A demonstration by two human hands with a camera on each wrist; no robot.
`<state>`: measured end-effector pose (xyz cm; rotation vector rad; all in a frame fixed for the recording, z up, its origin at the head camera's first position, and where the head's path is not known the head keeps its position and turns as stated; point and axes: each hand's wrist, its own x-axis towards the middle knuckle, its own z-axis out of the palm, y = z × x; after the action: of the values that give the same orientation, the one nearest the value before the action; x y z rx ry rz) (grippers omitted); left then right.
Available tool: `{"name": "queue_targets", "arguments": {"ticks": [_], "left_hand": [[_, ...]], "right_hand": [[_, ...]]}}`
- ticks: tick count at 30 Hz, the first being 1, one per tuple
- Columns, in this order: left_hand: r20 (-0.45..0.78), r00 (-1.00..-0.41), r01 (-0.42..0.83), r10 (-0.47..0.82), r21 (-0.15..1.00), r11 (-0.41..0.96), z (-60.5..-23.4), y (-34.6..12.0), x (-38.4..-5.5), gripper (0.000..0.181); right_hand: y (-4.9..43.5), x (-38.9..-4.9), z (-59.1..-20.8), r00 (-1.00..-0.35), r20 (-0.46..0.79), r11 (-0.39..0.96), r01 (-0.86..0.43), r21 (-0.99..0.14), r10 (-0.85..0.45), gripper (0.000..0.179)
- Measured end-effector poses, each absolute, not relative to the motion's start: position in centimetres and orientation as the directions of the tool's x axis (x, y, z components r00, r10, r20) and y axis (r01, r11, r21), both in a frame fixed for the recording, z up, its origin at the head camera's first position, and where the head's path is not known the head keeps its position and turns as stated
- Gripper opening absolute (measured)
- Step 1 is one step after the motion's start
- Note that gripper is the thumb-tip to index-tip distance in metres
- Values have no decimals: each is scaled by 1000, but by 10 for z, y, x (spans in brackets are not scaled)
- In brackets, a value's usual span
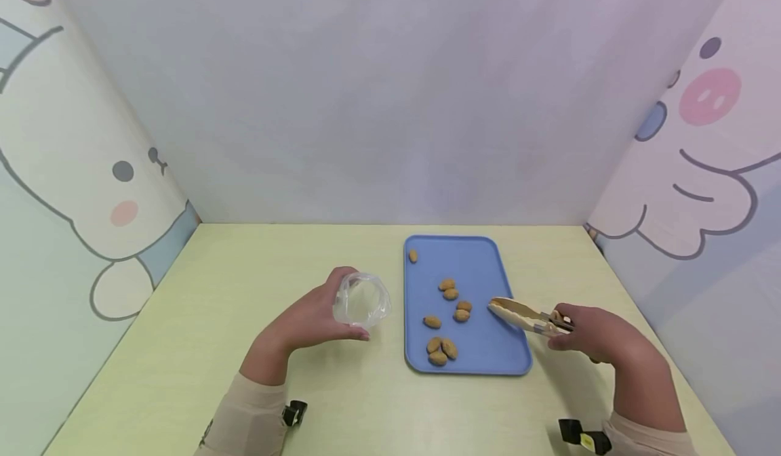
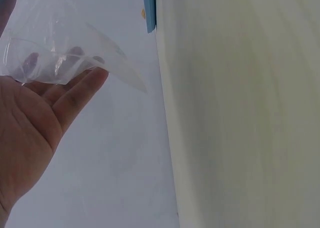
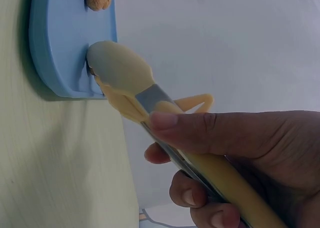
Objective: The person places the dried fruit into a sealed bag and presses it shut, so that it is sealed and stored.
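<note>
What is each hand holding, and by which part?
Left hand: a clear plastic bag, around its sides. Right hand: tongs, by the handles.

In the left wrist view, the picture's edge is cutting off the clear, crinkled plastic container (image 2: 42,61) at ten o'clock and the blue rectangular tray (image 2: 149,11) at twelve. In the right wrist view, the right grip (image 3: 255,143) is partly covering the cream-and-metal tongs (image 3: 122,71).

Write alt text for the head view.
A person's right hand holds tongs, tips over the right side of a blue tray scattered with small brown nut-like pieces. The left hand holds a clear plastic bag left of the tray, above a pale table.
</note>
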<state>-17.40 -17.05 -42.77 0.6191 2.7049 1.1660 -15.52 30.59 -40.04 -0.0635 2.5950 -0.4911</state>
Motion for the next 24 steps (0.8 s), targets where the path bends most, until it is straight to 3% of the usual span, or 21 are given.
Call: {"name": "queue_targets", "arguments": {"ticks": [4, 14, 20, 24], "left_hand": [[40, -906, 319, 422, 719, 617, -427, -170, -174, 98], [24, -908, 305, 419, 724, 619, -429, -172, -174, 101], [22, -905, 304, 425, 730, 612, -431, -170, -173, 100], [35, -902, 319, 431, 728, 607, -432, -169, -174, 98]], "right_hand": [[307, -155, -401, -875, -466, 934, 49, -354, -130, 70], [307, -156, -398, -904, -387, 959, -78, -273, -183, 50], [310, -154, -394, -920, -359, 964, -60, -260, -154, 78], [311, -154, -392, -932, -327, 959, -68, -275, -159, 72]]}}
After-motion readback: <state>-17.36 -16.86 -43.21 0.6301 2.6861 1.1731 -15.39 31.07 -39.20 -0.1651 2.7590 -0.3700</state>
